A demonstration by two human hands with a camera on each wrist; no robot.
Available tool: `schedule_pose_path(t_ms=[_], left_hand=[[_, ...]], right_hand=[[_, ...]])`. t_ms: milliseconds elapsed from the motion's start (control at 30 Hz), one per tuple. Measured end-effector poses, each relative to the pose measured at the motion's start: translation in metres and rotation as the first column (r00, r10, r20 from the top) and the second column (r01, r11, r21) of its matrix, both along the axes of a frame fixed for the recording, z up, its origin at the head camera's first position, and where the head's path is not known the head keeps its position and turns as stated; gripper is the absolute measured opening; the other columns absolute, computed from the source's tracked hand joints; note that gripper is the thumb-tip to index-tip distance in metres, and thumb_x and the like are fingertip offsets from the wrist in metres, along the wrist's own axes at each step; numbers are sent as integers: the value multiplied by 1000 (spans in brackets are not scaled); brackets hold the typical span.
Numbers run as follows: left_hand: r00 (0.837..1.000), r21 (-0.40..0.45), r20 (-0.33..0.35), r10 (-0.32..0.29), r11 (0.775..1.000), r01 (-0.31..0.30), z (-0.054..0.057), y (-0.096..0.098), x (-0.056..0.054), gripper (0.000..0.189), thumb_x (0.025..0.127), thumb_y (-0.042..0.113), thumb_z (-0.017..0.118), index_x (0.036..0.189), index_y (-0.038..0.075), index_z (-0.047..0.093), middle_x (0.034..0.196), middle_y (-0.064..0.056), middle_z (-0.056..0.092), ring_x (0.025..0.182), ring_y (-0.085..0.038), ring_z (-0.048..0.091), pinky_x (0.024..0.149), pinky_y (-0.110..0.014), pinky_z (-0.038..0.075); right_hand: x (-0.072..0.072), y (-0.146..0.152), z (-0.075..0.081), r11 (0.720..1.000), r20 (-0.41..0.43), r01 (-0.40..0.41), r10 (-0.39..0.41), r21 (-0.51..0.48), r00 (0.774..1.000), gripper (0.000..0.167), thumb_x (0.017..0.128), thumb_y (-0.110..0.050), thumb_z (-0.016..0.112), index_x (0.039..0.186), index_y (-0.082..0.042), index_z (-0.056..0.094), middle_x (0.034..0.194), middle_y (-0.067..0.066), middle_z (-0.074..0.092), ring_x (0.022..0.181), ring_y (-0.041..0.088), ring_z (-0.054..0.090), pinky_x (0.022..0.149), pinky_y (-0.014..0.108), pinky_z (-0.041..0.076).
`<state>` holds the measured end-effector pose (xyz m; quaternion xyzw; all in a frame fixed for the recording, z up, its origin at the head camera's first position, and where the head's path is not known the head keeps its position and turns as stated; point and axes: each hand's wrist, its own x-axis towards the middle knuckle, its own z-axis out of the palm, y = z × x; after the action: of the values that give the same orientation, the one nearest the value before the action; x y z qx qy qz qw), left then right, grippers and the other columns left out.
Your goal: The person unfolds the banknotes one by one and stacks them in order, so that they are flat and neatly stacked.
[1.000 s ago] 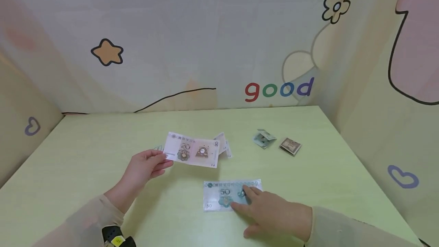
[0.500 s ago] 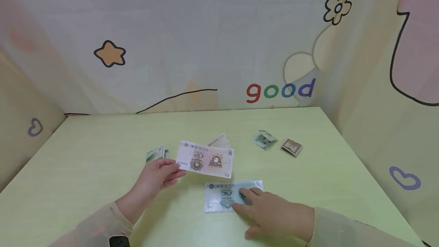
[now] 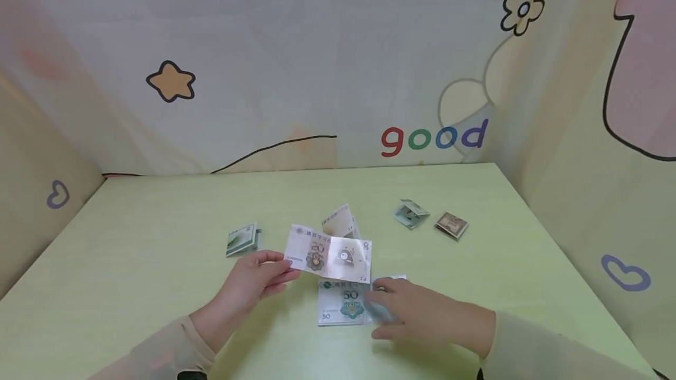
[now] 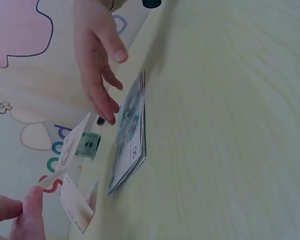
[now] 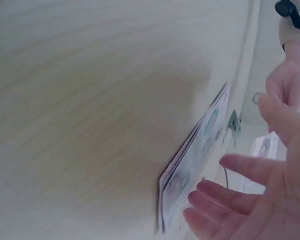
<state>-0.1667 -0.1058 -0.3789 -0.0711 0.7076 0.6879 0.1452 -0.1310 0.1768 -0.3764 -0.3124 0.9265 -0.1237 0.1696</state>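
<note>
My left hand pinches the left end of a pinkish play banknote marked 20, which has a crease down its middle and is held up off the table. Below its lower edge lies a small stack of flat notes, with a blue-green 50 note on top. Over that stack's right end is my right hand, palm down with fingers spread and nothing gripped. From the right wrist view, its fingers hover just above the stacked notes. Part of the 50 note is hidden by that hand.
Behind the raised note stands a half-folded pinkish note. A folded green note lies left of it. Farther right are a folded blue-green note and a folded brown note. A printed cloth wall closes off the table's back.
My left hand has brought the 20 note right and lower, toward the stack, uncovering the folded green note. My right hand has lifted a little off the 50 note.
</note>
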Motion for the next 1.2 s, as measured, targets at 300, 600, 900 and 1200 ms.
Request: schedule_pose_path(t_ms=[300, 600, 900, 1200], left_hand=[[1000, -11, 2, -5, 1000, 5, 3, 13, 5, 20, 90, 7, 59, 106, -6, 57, 93, -15, 69, 82, -20, 68, 65, -24, 53], [997, 24, 18, -77, 997, 77, 3, 18, 6, 21, 90, 9, 61, 105, -5, 57, 96, -14, 68, 84, -20, 68, 67, -25, 53], [992, -43, -11, -125, 991, 124, -2, 17, 2, 21, 90, 12, 60, 105, -2, 58, 99, -12, 67, 87, -24, 65, 67, -31, 51], [994, -134, -69, -88, 988, 78, -9, 17, -6, 16, 88, 7, 61, 102, 0, 62, 89, -7, 67, 77, -20, 62, 63, -31, 50]], right_hand=[[-22, 12, 7, 833, 278, 382, -287, -400, 917, 41, 89, -33, 62, 117, -3, 59, 105, 4, 63, 95, 21, 59, 82, 41, 48], [-32, 14, 7, 661, 387, 574, -427, -483, 817, 17, 90, -19, 62, 96, -3, 62, 84, 3, 64, 76, 18, 61, 68, 32, 51], [-31, 20, 7, 657, 401, 579, -422, -482, 813, 16, 89, -16, 64, 94, -1, 63, 77, 2, 64, 69, 16, 58, 66, 30, 50], [-28, 26, 4, 648, 429, 586, -407, -487, 806, 17, 88, -15, 65, 95, 0, 64, 74, 2, 63, 68, 15, 57, 65, 30, 50]])
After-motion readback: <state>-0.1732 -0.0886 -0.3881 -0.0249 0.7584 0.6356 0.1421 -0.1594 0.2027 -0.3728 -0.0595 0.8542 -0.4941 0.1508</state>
